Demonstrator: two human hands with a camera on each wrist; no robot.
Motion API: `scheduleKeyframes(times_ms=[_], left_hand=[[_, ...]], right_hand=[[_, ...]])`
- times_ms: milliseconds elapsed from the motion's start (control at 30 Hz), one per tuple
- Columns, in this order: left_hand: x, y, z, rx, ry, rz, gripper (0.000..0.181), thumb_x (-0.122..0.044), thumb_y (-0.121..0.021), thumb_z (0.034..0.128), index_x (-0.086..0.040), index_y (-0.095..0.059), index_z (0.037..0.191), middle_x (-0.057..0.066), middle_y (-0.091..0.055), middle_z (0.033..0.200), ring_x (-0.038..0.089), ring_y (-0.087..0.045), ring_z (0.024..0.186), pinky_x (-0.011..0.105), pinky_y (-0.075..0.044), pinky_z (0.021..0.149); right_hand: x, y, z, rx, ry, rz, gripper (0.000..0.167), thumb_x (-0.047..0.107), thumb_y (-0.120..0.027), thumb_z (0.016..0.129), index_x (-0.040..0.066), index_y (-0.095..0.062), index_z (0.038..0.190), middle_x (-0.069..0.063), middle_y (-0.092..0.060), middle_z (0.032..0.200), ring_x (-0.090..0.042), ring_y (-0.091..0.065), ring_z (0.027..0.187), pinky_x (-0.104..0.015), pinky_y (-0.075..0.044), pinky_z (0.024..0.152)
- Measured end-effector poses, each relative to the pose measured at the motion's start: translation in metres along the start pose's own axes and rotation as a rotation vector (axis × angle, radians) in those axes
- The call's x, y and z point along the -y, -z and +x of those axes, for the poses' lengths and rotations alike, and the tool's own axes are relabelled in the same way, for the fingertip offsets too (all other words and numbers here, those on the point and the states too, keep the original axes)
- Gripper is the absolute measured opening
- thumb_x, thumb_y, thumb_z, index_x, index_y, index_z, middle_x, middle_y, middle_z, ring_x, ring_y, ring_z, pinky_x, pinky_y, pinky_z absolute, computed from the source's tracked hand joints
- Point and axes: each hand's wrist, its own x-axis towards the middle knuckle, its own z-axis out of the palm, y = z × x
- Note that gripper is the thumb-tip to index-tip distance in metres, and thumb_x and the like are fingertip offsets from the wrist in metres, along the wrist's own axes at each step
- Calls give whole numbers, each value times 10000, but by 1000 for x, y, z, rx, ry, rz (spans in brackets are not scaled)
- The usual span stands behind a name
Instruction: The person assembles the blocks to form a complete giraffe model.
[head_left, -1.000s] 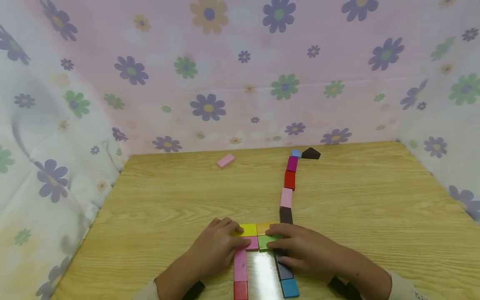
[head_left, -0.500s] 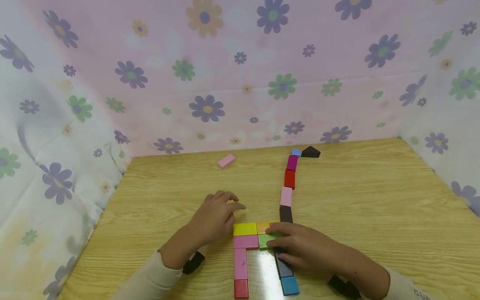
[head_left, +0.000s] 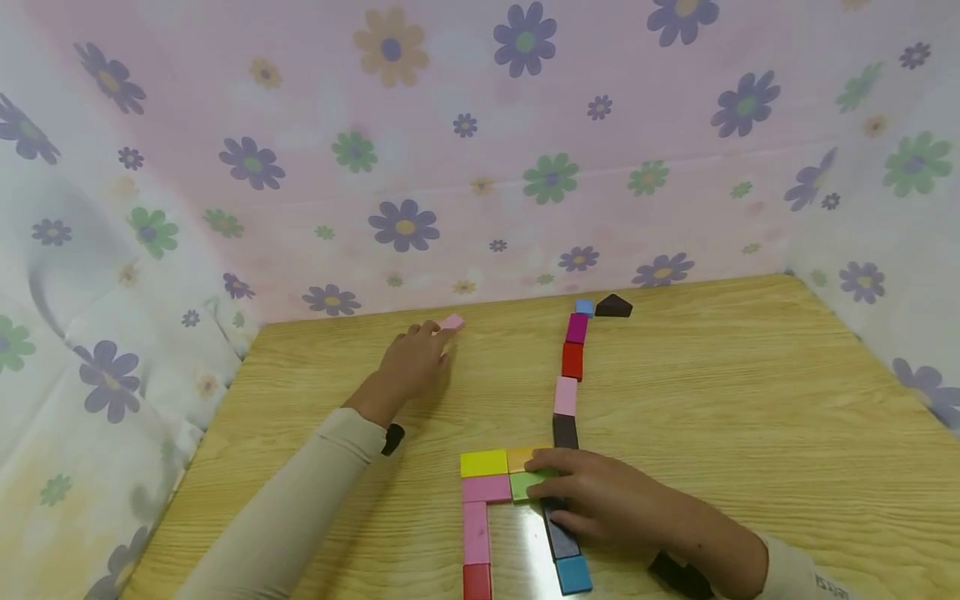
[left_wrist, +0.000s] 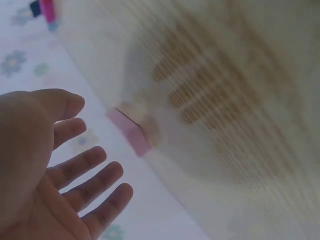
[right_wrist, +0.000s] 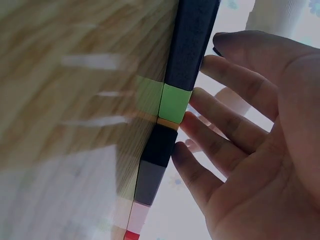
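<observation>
My left hand (head_left: 411,363) reaches out over the table's far part, its fingertips by a loose pink block (head_left: 454,322). In the left wrist view the fingers are spread and a gap shows between them and that pink block (left_wrist: 129,132). My right hand (head_left: 611,497) rests its fingers on the laid blocks: an orange block (head_left: 519,459), a green block (head_left: 522,487) and a long black block (head_left: 562,537). From the right wrist the fingers look extended against the row, touching the green block (right_wrist: 175,103) without curling round it.
A yellow block (head_left: 483,463), pink blocks (head_left: 476,533) and a red block (head_left: 477,581) form the left side. A blue block (head_left: 574,575) ends the right side. From there a line of blocks runs back past a red one (head_left: 572,361) to a black angled block (head_left: 614,306).
My left hand has left the yellow and pink blocks and moved forward to the loose pink block at the back. The right hand stays on the blocks. The head view has shifted slightly.
</observation>
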Motion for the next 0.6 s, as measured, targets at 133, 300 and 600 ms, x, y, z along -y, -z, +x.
scheduleKeyframes(times_ms=[133, 300, 600], left_hand=[[8, -3, 14, -4, 13, -25, 429, -176, -564, 1016, -115, -501, 1435, 221, -542, 1372, 412, -574, 1209, 571, -504, 957], [10, -4, 26, -20, 4, -89, 330, -237, -422, 1081, -100, -548, 1353, 232, -582, 1310, 446, -584, 1180, 625, -489, 939], [7, -5, 41, 78, 58, 20, 340, -279, -363, 1097, -171, -492, 1393, 221, -561, 1356, 464, -562, 1213, 639, -468, 970]], right_hand=[[0, -1, 1, -10, 17, -17, 324, 288, -694, 945, 239, -693, 1265, -14, -560, 1423, -193, -552, 1293, -402, -521, 1006], [-1, -3, 1, -18, 32, -39, 328, 291, -699, 941, 238, -692, 1265, -21, -561, 1417, -192, -554, 1285, -392, -526, 998], [-2, -4, 0, -18, 18, -39, 339, 287, -708, 934, 233, -690, 1268, -17, -555, 1425, -190, -547, 1295, -394, -523, 1004]])
